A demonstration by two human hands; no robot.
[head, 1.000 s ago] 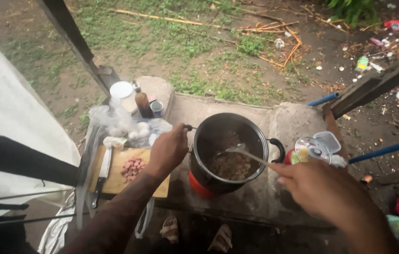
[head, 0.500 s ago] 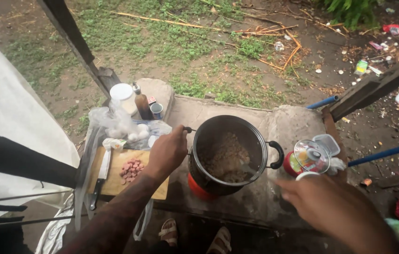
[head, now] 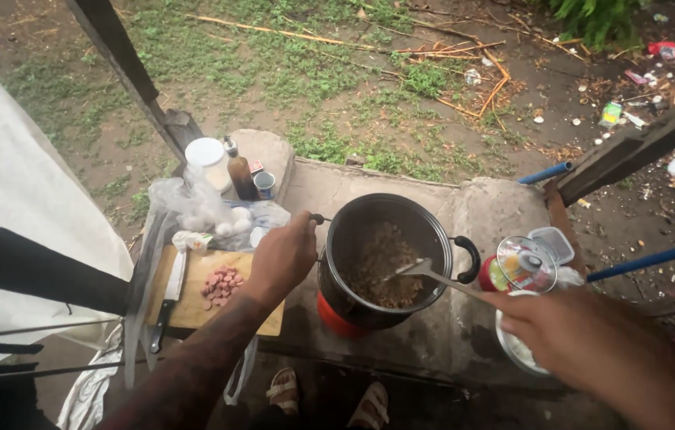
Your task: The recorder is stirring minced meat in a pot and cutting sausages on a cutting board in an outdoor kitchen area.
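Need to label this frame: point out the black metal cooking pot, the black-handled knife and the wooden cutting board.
black metal cooking pot [head: 353, 231], head view, left inner wall.
black-handled knife [head: 173, 279], head view, middle of blade.
wooden cutting board [head: 190, 310], head view, bare lower part.

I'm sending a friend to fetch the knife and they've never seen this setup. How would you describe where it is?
Start at the big dark pot on the concrete slab; left of it, past the left hand at the pot's handle, lies a wooden cutting board. The knife lies along the board's left edge, beside pink sausage slices: the only black-handled blade there.
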